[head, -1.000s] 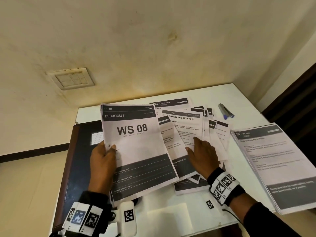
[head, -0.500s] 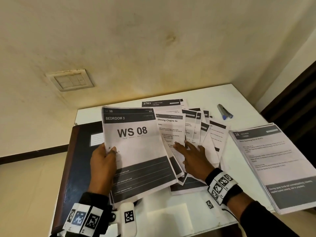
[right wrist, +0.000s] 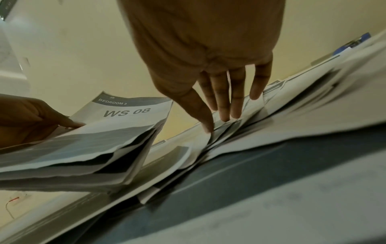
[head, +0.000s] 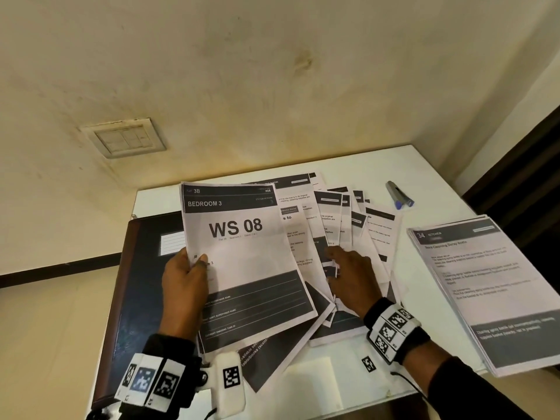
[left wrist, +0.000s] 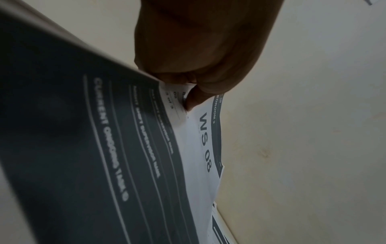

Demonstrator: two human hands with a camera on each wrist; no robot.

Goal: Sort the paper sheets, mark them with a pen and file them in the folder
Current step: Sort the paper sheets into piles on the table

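Fingers of the left hand (head: 185, 286) curl round the left edge of a raised bundle of paper sheets, the WS 08 sheet (head: 242, 262) on top, thumb pressed on its face; from the head view it hangs tilted over the folder (head: 133, 298), which lies shut along the worktop's (head: 333, 383) left edge. The right hand (head: 353, 278) lies flat, fingers straight, on the fanned sheets (head: 375, 237) spread across the middle. A sorted stack (head: 491, 286) overhangs the right edge, and the pen (head: 399, 195) rests near the far right corner.

From the left wrist, the thumb (left wrist: 195, 99) pinches the bundle (left wrist: 194, 145) near its edge, the grip plainly narrow.

From the right wrist, straight fingers (right wrist: 225, 102) press into the fan (right wrist: 292, 105), holding nothing, while the held bundle's (right wrist: 117, 125) lower corners splay apart.

I'd judge the sorting is mid-way, nothing marked or filed. The risk: that one-edge pinch may let lower sheets slide out, and a sweep of the flat hand could shove loose pages toward the overhanging stack or crease them.
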